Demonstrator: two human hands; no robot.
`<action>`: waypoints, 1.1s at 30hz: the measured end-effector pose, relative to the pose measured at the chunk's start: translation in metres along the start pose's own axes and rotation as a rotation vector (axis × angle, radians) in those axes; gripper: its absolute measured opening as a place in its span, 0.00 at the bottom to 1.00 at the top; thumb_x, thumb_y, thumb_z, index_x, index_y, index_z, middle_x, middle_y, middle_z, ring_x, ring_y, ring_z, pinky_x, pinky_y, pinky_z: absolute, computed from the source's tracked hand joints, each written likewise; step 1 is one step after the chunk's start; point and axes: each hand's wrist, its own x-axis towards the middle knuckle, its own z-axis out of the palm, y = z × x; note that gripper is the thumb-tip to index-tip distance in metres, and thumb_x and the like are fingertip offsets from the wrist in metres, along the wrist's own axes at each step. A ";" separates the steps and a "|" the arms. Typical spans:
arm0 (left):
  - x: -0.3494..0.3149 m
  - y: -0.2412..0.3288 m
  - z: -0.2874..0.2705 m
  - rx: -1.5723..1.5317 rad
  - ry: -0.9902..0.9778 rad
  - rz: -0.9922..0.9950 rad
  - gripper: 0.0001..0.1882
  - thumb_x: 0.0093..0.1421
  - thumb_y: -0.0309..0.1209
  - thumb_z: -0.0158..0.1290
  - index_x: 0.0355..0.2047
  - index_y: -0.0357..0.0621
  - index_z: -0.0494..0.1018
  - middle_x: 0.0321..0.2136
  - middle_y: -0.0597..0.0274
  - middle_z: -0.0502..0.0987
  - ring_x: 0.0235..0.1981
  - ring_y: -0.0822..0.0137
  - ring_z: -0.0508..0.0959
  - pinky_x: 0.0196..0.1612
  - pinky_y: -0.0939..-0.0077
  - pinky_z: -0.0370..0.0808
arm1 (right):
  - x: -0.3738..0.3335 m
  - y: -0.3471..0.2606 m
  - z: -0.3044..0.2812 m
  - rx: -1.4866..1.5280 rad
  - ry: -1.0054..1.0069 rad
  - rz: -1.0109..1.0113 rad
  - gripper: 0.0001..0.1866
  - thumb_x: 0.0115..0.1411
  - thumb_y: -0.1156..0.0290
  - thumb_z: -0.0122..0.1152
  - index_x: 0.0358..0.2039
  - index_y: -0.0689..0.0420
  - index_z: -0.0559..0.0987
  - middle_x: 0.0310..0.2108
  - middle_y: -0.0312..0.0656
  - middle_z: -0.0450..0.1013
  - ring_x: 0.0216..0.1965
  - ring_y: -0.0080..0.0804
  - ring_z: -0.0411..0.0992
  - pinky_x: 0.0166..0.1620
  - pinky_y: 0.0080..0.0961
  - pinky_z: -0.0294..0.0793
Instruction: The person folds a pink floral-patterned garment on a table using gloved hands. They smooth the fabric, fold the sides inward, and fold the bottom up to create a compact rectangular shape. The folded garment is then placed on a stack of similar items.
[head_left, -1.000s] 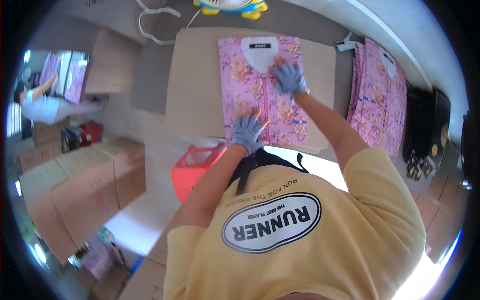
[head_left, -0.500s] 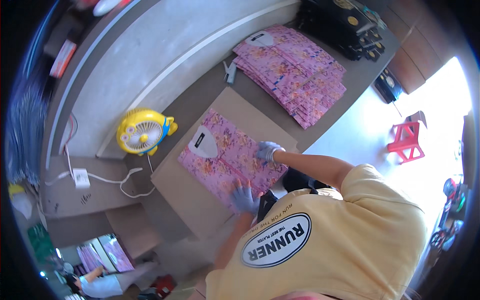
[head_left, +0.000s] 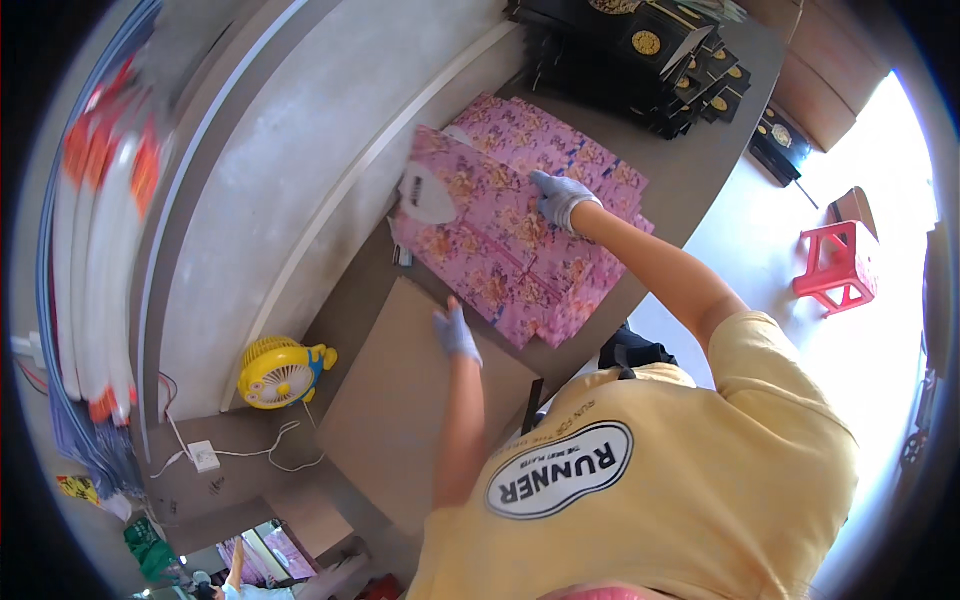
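A folded pink floral top (head_left: 480, 245), with a pale neck panel and a dark label, lies slanted over a stack of matching folded tops (head_left: 600, 165). My right hand (head_left: 565, 202), in a grey glove with bare fingertips showing, grips the far right side of this top, its fingers curled in. Beside the near left edge of the top is my left hand (head_left: 457, 337), gloved likewise, over a brown cardboard sheet (head_left: 410, 410). Its fingers are apart and hold nothing that I can see.
A yellow fan (head_left: 280, 373) stands left of the cardboard, near a white cable and adapter (head_left: 204, 457). Black packages with gold emblems (head_left: 650, 60) are piled at the table's far end. On the floor to the right is a red stool (head_left: 838, 268). A pale wall (head_left: 270, 200) borders the table.
The folded top has moved from the cardboard up and across onto the stack, with my right hand on it. My left hand has come off the top. The view has shifted.
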 end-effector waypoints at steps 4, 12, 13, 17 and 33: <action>0.048 0.049 0.075 0.373 0.152 -0.272 0.62 0.48 0.66 0.56 0.69 0.41 0.40 0.66 0.42 0.51 0.66 0.48 0.55 0.65 0.53 0.57 | 0.027 0.020 -0.008 -0.313 -0.076 -0.082 0.25 0.54 0.61 0.60 0.53 0.49 0.71 0.47 0.50 0.70 0.49 0.51 0.69 0.48 0.42 0.72; 0.081 0.063 0.141 0.614 0.187 -0.336 0.72 0.31 0.72 0.62 0.68 0.44 0.43 0.64 0.43 0.53 0.64 0.47 0.57 0.61 0.49 0.64 | 0.197 0.167 -0.052 -0.140 0.067 0.257 0.44 0.54 0.37 0.54 0.61 0.58 0.62 0.54 0.53 0.68 0.56 0.46 0.67 0.56 0.36 0.67; 0.086 0.057 0.130 0.619 0.214 -0.342 0.72 0.31 0.71 0.63 0.67 0.43 0.44 0.64 0.44 0.53 0.64 0.48 0.58 0.61 0.50 0.64 | 0.205 0.152 -0.045 -0.099 -0.200 0.273 0.47 0.52 0.35 0.53 0.62 0.58 0.61 0.54 0.52 0.70 0.54 0.44 0.70 0.55 0.35 0.68; 0.078 0.062 0.102 0.543 0.256 -0.414 0.69 0.33 0.63 0.68 0.66 0.39 0.45 0.63 0.43 0.56 0.63 0.47 0.62 0.61 0.53 0.65 | 0.145 0.052 -0.021 -0.114 -0.406 0.302 0.53 0.46 0.33 0.57 0.63 0.58 0.60 0.49 0.48 0.75 0.49 0.44 0.74 0.52 0.36 0.71; 0.084 0.017 0.043 -0.228 -0.242 -0.513 0.47 0.47 0.47 0.67 0.61 0.35 0.60 0.57 0.53 0.68 0.56 0.58 0.69 0.58 0.62 0.66 | 0.122 0.108 0.010 0.463 -0.679 0.532 0.33 0.40 0.50 0.78 0.44 0.57 0.80 0.31 0.36 0.77 0.31 0.28 0.75 0.35 0.29 0.76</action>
